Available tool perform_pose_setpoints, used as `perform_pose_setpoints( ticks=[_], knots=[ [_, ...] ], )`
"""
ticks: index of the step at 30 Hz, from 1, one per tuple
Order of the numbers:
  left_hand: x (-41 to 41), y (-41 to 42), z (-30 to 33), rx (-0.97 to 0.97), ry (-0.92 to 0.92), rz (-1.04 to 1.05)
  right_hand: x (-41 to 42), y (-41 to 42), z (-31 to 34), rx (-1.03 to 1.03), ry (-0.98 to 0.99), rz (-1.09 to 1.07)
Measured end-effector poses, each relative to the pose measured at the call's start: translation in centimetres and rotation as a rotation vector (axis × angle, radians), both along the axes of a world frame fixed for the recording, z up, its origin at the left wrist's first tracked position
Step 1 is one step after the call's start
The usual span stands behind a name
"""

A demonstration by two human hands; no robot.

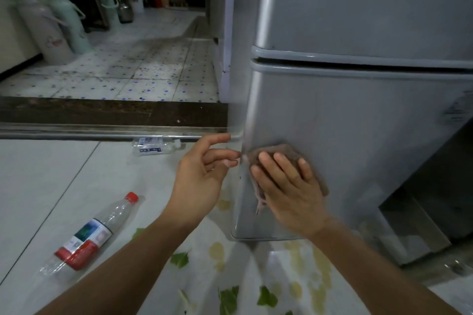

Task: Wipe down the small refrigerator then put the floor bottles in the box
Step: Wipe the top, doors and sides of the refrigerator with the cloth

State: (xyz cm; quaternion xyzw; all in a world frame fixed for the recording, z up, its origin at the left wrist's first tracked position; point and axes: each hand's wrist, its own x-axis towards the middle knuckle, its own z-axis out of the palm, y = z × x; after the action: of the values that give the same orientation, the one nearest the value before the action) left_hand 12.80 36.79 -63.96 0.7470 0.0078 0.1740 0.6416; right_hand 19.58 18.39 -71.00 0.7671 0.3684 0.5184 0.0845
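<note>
Right hand [286, 186] — flat, fingers straight and spread, palm pressing a brown cleaning cloth [275, 155] against the lower door of the small grey refrigerator [358, 120]. The cloth shows above the fingertips, at the outer edge of the hand, and as a frayed corner hanging below the thumb side.

Left hand [202, 176] — just left of the pressing hand, beside the refrigerator's left front corner. Fingers loosely curved and apart, holding nothing; whether the fingertips touch the door edge cannot be told.

Refrigerator — two doors, the seam between them well above the cloth; a label at the far right edge of the lower door, too blurred to read.

Red-capped clear plastic bottle [89, 233] — lying on the pale floor tiles below and left of the left hand, beside the left forearm; red, white and green label.

Second clear bottle [156, 146] — lying on its side against the metal door track [102, 134], up and left of the left hand; blue-and-white label.

Beyond the track, far above-left of both hands — thermos flasks [51, 30] standing on speckled floor.
</note>
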Motion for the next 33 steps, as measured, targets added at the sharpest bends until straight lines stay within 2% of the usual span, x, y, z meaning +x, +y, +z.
perform_pose_setpoints(
  ticks=[2,6,9,12,16,19,23,26,31,33],
  knots=[
    [-0.3,0.4,-0.2,0.018,0.023,0.033,0.1,-0.2,1.5,-0.016,0.017,0.044],
    [-0.6,1.3,-1.0,0.072,0.075,0.085,0.9,2.3,8.2,0.157,-0.044,0.104],
    [-0.7,2.0,-1.5,0.113,0.087,0.121,1.1,3.9,9.9,0.171,-0.087,0.109],
    [-0.7,2.7,-2.2,0.116,0.092,0.175,0.8,3.3,6.8,-0.021,-0.091,0.1],
    [-0.8,3.5,-3.5,0.124,0.13,0.214,1.0,2.1,0.3,-0.472,-0.013,0.088],
    [-1.0,3.7,-4.2,0.148,0.147,0.217,0.9,2.0,-3.0,-0.639,0.036,-0.02],
    [-1.5,3.1,-4.3,0.152,0.154,0.197,0.4,1.1,-4.1,-0.802,0.022,-0.002],
    [-1.6,2.4,-4.0,0.168,0.132,0.176,0.5,0.0,-2.4,-0.738,-0.001,0.099],
    [-1.3,0.5,-3.7,0.219,0.128,0.161,2.6,-2.6,4.9,-0.325,-0.17,0.133],
    [-1.0,-0.3,-3.5,0.234,0.136,0.147,2.8,-3.5,6.0,-0.167,-0.17,0.131]
  ],
)
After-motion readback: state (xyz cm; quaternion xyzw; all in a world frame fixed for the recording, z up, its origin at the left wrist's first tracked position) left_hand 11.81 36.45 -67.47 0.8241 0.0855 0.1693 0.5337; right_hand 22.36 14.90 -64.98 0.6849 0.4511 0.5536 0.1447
